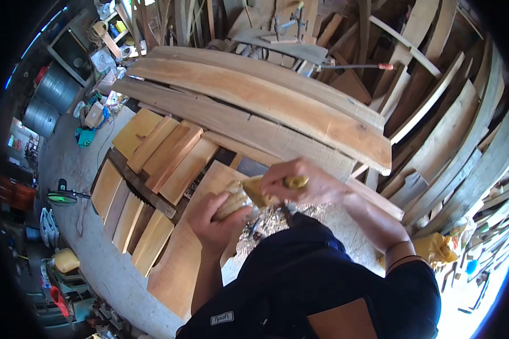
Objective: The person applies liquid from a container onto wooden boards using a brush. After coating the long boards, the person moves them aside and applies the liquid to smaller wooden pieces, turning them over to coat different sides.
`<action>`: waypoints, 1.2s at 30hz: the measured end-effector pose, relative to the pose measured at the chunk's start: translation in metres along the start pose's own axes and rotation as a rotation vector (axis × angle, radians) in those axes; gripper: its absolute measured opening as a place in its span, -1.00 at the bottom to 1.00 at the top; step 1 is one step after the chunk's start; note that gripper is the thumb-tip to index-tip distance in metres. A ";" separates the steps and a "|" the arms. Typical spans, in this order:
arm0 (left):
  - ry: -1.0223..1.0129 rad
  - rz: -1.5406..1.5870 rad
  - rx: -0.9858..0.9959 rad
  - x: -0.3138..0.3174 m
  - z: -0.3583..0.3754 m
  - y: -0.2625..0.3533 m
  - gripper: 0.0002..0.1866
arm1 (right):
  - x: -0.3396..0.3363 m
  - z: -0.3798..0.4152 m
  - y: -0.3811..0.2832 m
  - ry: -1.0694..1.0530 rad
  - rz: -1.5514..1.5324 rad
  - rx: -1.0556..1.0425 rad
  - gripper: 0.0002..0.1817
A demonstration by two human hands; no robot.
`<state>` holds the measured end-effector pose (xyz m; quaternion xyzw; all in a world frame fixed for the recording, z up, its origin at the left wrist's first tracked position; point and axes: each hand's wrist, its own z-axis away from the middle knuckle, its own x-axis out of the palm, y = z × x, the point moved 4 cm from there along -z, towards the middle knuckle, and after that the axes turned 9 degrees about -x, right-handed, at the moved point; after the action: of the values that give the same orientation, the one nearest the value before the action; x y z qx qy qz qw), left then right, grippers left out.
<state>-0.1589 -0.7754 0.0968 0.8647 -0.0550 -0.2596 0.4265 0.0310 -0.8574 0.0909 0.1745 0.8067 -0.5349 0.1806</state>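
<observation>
My left hand [216, 219] is wrapped round a pale, yellowish rounded object [236, 204] that looks like a small tub or jar; its kind is not clear. In my right hand [301, 179] is a yellow tool [257, 194], whose broad end meets the rounded object. The tool's rounded yellow end sticks out past my fingers, and its tip is hidden. Both hands are above the near edge of a wide wooden board [178, 265], close to my body. Wood shavings [271, 226] lie below my hands.
Several short boards [175, 152] lie left of the wide board. Long planks [266, 96] stretch across behind. More planks [441, 135] lean at the right. A fan [62, 196] stands on the floor at left, near metal drums [56, 90]. A clamp [291, 25] shows at the back.
</observation>
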 end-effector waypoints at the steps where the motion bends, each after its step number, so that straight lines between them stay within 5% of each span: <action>1: 0.008 -0.036 -0.050 -0.002 0.001 0.001 -0.66 | -0.009 0.008 0.001 0.018 -0.069 0.169 -0.81; 2: -0.011 -0.029 -0.057 -0.001 0.001 -0.003 -0.66 | -0.022 0.016 -0.004 0.126 -0.215 0.315 -0.78; 4: 0.089 0.073 -0.072 -0.006 -0.001 -0.013 -0.65 | -0.055 0.040 -0.005 0.368 -0.449 0.240 -0.70; 6: 0.073 0.064 -0.084 -0.010 -0.003 -0.020 -0.68 | -0.090 0.067 -0.014 0.677 -0.231 0.325 -0.56; 9: 0.183 0.012 -0.080 -0.021 -0.005 -0.033 -0.71 | -0.131 0.121 0.010 0.830 0.030 0.568 -0.60; 15: 0.310 -0.066 -0.163 -0.047 -0.008 -0.054 -0.72 | -0.137 0.170 0.066 0.581 0.417 0.864 -0.56; 21: 0.421 -0.145 -0.202 -0.067 -0.002 -0.052 -0.75 | -0.098 0.058 0.137 0.241 0.587 0.803 -0.43; 29: 0.507 -0.175 -0.318 -0.071 0.005 -0.045 -0.72 | -0.039 -0.096 0.215 0.352 0.197 0.528 -0.60; 33: 0.493 -0.239 -0.322 -0.069 -0.001 -0.045 -0.72 | -0.030 -0.063 0.208 0.358 0.247 0.368 -0.64; 36: 0.498 -0.219 -0.308 -0.067 -0.008 -0.050 -0.72 | -0.054 0.001 0.170 0.366 0.306 0.524 -0.64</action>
<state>-0.2186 -0.7173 0.0896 0.8277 0.1847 -0.0894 0.5223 0.1594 -0.8001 -0.0197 0.4268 0.6256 -0.6502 0.0603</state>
